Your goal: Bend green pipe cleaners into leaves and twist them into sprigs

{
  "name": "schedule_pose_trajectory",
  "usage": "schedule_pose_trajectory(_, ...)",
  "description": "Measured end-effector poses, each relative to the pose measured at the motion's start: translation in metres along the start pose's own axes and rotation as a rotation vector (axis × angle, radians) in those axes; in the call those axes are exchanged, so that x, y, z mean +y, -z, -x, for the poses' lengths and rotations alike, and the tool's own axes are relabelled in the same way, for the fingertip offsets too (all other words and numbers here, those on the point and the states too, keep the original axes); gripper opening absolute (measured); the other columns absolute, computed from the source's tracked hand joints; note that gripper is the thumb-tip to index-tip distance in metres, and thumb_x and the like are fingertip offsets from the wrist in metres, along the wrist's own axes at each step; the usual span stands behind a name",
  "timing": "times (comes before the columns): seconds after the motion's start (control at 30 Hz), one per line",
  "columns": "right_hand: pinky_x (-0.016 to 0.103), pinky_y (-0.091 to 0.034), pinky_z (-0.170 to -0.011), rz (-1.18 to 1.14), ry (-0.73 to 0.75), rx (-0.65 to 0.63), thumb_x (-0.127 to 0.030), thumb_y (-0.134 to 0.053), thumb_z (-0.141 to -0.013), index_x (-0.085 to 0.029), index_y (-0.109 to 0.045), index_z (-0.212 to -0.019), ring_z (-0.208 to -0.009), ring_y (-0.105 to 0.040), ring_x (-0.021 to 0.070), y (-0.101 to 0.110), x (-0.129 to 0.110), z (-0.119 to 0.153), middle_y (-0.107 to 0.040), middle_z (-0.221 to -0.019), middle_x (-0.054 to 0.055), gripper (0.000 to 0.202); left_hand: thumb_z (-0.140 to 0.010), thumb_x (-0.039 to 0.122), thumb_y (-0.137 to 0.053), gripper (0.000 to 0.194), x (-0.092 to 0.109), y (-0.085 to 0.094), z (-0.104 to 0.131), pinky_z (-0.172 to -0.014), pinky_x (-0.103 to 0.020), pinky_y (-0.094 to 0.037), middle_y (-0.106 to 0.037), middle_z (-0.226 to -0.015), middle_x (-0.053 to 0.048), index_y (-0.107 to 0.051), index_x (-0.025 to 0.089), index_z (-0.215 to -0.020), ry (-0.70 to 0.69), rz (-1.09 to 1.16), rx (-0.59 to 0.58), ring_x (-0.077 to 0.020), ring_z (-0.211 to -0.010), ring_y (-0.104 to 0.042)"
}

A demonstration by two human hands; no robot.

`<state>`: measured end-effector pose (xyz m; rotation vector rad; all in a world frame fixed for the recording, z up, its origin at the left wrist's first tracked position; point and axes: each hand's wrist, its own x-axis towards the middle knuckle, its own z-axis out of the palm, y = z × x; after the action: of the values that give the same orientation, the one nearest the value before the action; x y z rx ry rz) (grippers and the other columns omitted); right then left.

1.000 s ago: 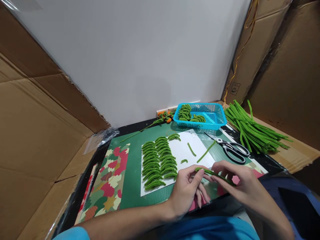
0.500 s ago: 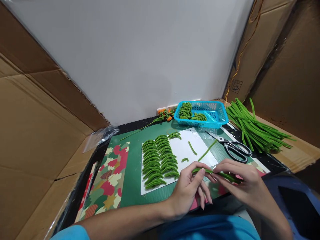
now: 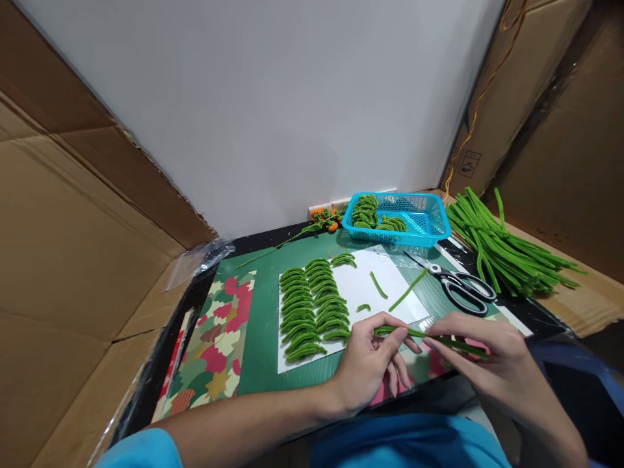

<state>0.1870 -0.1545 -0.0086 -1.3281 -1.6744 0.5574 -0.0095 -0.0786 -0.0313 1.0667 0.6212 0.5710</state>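
My left hand pinches one end of a green fuzzy stem between thumb and finger. Further along to the right, the fingers of my right hand are closed on the same stem. Just beyond my hands lies a white sheet bearing two columns of curved green pieces and a shorter group at its top. A short straight piece, a tiny curled piece and a longer strip rest to the right of the columns.
Black-handled scissors lie right of the sheet. Behind is a blue basket with green pieces at its left. A bundle of long green stems is at the right, an orange-flowered stem at the back. Cardboard stands on the left.
My right hand has slid a little to the right along the stem, away from my left hand, which still pinches its end. The view has shifted slightly.
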Motion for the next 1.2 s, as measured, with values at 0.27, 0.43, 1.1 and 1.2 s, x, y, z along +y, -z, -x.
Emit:
schedule_pose_trajectory(0.27, 0.022, -0.059, -0.06, -0.018, -0.083, 0.101, -0.033, -0.071, -0.096, -0.024, -0.08, -0.097, -0.072, -0.076, 0.0193, -0.003, -0.001, 0.003, -0.081, -0.088, 0.004, 0.012, -0.092, 0.058, -0.072, 0.047, 0.002, 0.0, 0.003, -0.031, -0.012, -0.039, -0.07, -0.083, -0.003, -0.056, 0.015, -0.1, 0.007, -0.026, -0.009, -0.0075, -0.04, -0.062)
schedule_pose_trajectory(0.43, 0.025, -0.064, -0.065, -0.051, -0.095, 0.045, -0.035, -0.074, -0.094, -0.025, -0.082, -0.097, -0.08, -0.079, 0.0239, 0.001, 0.0, 0.008, -0.083, -0.092, 0.007, 0.014, -0.093, 0.061, -0.07, 0.047, 0.001, 0.001, 0.002, -0.03, -0.013, -0.039, -0.066, -0.071, 0.002, -0.053, 0.017, -0.1, 0.03, -0.043, -0.014, -0.0076, -0.037, -0.058)
schedule_pose_trajectory(1.1, 0.027, -0.059, -0.062, 0.012, 0.023, 0.064, -0.027, -0.067, -0.099, -0.024, -0.079, -0.087, -0.074, -0.076, 0.0221, 0.0, 0.003, -0.001, -0.08, -0.085, 0.007, 0.017, -0.096, 0.06, -0.066, 0.044, 0.004, -0.001, 0.002, -0.027, -0.012, -0.029, -0.061, -0.061, 0.006, -0.049, 0.02, -0.097, 0.034, -0.077, -0.026, -0.0062, -0.033, -0.05)
schedule_pose_trajectory(1.2, 0.026, -0.054, -0.055, 0.105, -0.017, 0.112, -0.03, -0.068, -0.099, -0.025, -0.079, -0.086, -0.066, -0.074, 0.0209, -0.009, 0.0, -0.003, -0.079, -0.081, 0.005, 0.017, -0.099, 0.059, -0.062, 0.041, 0.002, -0.002, 0.005, -0.028, -0.013, -0.028, -0.059, -0.062, 0.006, -0.049, 0.021, -0.097, -0.01, -0.113, 0.027, -0.0062, -0.034, -0.05)
